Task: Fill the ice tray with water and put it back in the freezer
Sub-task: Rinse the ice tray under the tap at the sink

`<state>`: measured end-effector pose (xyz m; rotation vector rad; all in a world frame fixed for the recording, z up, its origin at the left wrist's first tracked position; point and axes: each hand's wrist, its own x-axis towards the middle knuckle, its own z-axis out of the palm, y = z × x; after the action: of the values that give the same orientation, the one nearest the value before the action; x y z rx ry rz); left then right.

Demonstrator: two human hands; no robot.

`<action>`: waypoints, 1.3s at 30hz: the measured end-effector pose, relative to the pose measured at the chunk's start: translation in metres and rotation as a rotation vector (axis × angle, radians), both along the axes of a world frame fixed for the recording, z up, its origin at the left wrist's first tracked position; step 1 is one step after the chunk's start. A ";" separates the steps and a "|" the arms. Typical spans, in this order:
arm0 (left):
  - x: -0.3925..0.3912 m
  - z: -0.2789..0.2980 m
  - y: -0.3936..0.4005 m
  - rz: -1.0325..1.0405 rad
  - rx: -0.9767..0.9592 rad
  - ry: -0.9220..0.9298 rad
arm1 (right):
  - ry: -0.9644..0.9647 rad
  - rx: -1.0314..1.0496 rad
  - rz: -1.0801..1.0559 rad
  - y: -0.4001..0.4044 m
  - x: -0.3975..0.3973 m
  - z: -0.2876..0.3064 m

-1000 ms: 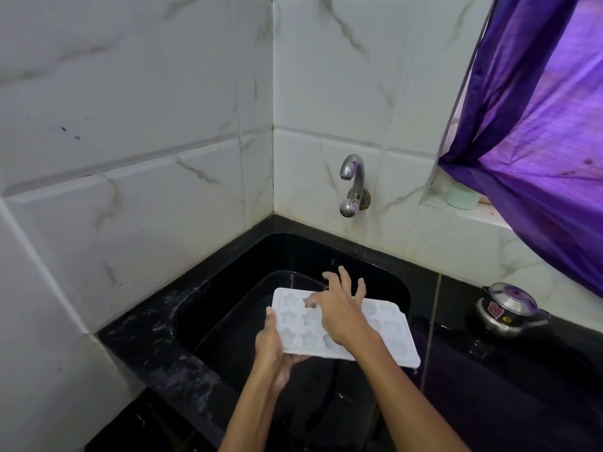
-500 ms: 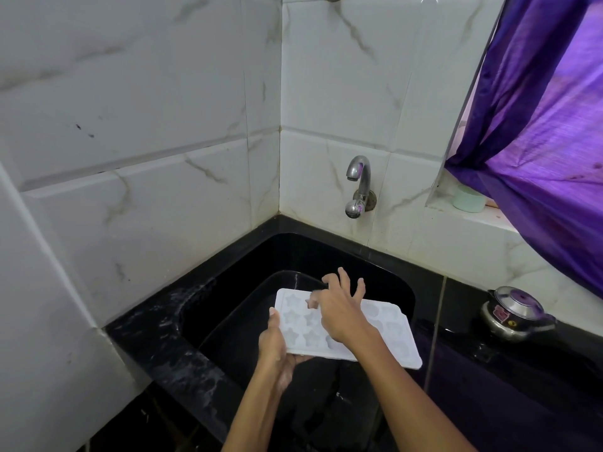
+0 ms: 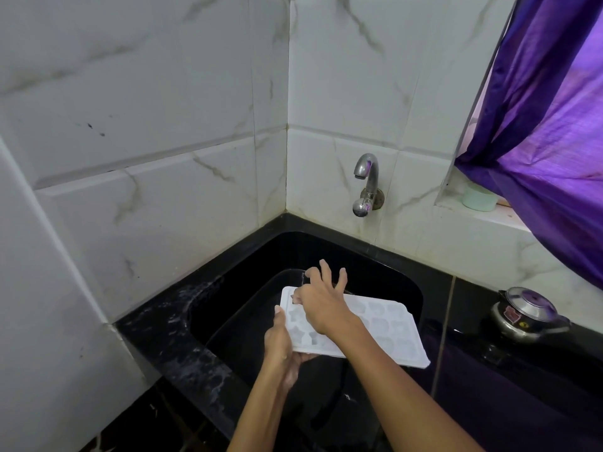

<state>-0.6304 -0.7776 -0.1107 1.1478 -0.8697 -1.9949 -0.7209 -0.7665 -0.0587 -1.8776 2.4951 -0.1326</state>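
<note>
A black stone surface (image 3: 169,340) with a sunken black sink (image 3: 326,256) meets white marble-tiled walls (image 3: 146,158). Over the sink, the left hand (image 3: 280,345) grips the white ice tray (image 3: 391,334) at its left edge; the right hand (image 3: 321,301) rests on it, fingers spread. A steel tap (image 3: 367,184) sits on the far wall, with a purple curtain (image 3: 548,125) on the right.

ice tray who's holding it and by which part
The left hand grips the ice tray by its near left edge; the right hand rests on top.

Soft daylight through purple curtain (image 3: 551,132) (right side); sink (image 3: 342,256) dark; wide-angle bending at edges.
</note>
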 end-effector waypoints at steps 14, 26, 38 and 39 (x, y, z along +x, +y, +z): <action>0.004 0.000 -0.002 0.012 0.006 0.009 | -0.015 -0.004 0.023 -0.003 -0.003 -0.004; 0.018 -0.003 -0.021 0.033 -0.021 0.059 | -0.164 -0.233 -0.353 0.061 -0.092 0.042; 0.022 0.000 -0.033 0.095 0.021 0.086 | -0.207 -0.132 -0.393 0.083 -0.085 -0.020; 0.023 0.000 -0.034 0.096 0.024 0.087 | -0.206 -0.140 -0.389 0.084 -0.085 -0.021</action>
<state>-0.6079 -0.8112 -0.1105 1.0873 -0.7348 -1.9665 -0.8056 -0.6828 -0.0802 -1.3093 2.7252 -0.4897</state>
